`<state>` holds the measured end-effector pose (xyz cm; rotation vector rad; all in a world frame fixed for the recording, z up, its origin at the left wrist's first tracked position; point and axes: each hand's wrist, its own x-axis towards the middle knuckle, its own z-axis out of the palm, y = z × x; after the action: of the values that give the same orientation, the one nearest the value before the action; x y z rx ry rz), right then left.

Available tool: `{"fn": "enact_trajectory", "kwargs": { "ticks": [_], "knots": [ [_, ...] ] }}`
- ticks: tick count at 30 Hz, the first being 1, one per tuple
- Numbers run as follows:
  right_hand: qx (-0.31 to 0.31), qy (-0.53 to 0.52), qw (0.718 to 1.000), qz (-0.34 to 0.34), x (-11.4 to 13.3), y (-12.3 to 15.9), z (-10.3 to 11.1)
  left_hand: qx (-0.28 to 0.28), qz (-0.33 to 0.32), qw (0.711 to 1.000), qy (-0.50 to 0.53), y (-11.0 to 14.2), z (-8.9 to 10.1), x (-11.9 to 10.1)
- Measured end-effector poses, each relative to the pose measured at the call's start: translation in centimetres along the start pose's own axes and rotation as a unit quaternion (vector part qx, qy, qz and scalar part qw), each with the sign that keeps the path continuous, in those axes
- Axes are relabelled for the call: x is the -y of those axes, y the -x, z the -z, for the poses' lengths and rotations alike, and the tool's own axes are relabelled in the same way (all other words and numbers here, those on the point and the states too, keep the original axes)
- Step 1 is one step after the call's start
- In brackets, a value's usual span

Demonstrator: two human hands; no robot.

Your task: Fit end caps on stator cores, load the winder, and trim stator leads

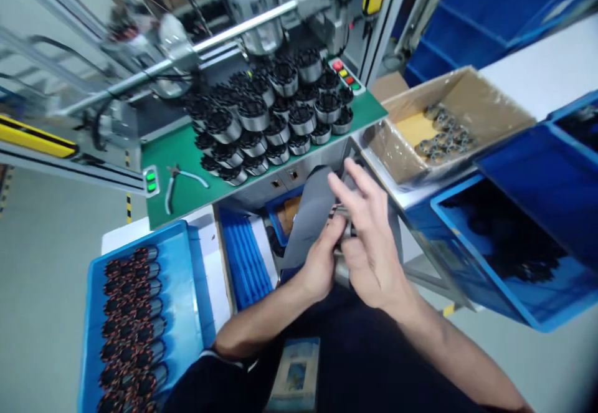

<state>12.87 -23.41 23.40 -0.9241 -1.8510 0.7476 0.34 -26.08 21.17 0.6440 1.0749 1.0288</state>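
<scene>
A grey metal part, by its look a stator core point(342, 268), is held in the space between the two hands, above the lap and just short of the bench edge. By the left hand point(321, 262) it is pinched from the left side, the thumb laid on top. By the right hand point(374, 254) it is flanked from the right, thumb bent in against it, index and middle fingers stretched out toward the far side; the lower fingers are hidden. Neither hand is nearer: the core is touched by both. Its visible length is seen running near to far, though its true axis is blurred and partly covered.

Straight beyond, slightly left, stacked black-ended stators point(255, 114) are massed on the green mat point(187, 200), well apart from the fingers, with wire cutters point(174, 179) laid left of them. To the far right, small metal pieces point(443, 137) are kept in an open cardboard box point(502, 104). At the near left, copper-wound stators point(133, 319) are lined up in a blue tray point(187, 294).
</scene>
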Motion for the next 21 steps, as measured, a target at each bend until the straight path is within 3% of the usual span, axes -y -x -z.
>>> {"fn": "enact_trajectory", "kwargs": {
  "ticks": [3,6,10,12,14,17,21],
  "knots": [
    [0.029,-0.005,0.999,0.035,-0.1,1.1,-0.7,-0.024,-0.041,0.999,0.01,1.9,1.7,0.5],
    [0.045,-0.013,0.999,-0.014,-1.6,4.1,0.8,-0.015,-0.072,0.996,-0.048,3.0,3.5,-0.1],
    [0.054,0.017,0.987,-0.148,-5.5,8.8,3.3,0.015,-0.158,0.974,-0.164,2.2,4.7,-4.0],
    [0.07,0.039,0.977,-0.198,-7.3,11.1,4.1,0.021,-0.22,0.94,-0.259,0.7,4.9,-7.1],
    [0.099,0.056,0.965,-0.235,-8.7,13.1,4.5,0.022,-0.286,0.883,-0.372,-1.5,4.8,-10.8],
    [0.169,0.06,0.949,-0.257,-9.7,14.9,4.3,0.018,-0.358,0.741,-0.568,-5.5,4.1,-16.4],
    [0.293,0.028,0.925,-0.241,-10.7,13.4,3.6,-0.022,-0.31,0.543,-0.78,-11.5,2.6,-22.1]
  ]
}}
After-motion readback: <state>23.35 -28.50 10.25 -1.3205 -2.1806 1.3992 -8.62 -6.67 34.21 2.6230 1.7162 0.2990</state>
